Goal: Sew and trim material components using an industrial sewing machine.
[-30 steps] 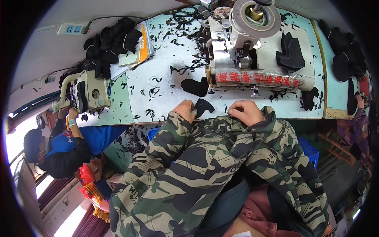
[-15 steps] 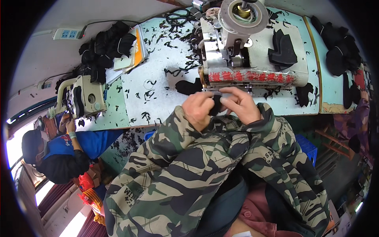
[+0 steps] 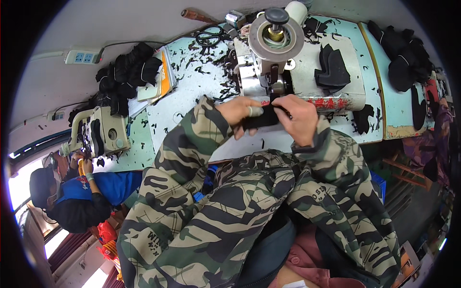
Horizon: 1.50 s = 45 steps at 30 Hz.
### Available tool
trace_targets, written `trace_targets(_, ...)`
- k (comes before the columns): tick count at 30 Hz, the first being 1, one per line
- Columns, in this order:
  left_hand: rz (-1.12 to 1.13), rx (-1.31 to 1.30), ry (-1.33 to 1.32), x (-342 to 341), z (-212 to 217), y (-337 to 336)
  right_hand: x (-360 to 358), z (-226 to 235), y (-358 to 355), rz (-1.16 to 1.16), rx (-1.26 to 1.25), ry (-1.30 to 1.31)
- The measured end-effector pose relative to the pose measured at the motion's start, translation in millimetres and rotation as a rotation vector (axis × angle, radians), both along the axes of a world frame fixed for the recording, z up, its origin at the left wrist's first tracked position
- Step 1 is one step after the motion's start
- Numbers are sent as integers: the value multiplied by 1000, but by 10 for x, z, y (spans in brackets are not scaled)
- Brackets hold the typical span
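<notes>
Left hand (image 3: 240, 114) and right hand (image 3: 298, 119) pinch the black fabric piece (image 3: 262, 119) between them, long axis roughly left-right, just nearside of the sewing machine (image 3: 305, 72).

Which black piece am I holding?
The black piece between your left hand and right hand; stacked pieces lie on the machine, another on the table.

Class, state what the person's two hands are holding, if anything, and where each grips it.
A black cloth piece: the left hand grips its left end, the right hand its right end.
</notes>
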<state>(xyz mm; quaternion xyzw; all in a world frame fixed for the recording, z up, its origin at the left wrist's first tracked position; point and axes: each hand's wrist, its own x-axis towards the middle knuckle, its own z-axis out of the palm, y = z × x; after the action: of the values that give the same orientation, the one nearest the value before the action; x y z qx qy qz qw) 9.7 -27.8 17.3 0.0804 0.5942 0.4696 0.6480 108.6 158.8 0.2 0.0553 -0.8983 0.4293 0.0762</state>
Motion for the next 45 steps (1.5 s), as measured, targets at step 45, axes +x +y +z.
trace_targets(45,-31,-342,701,-51,60,240,-390,-122,118,-134,253,-174)
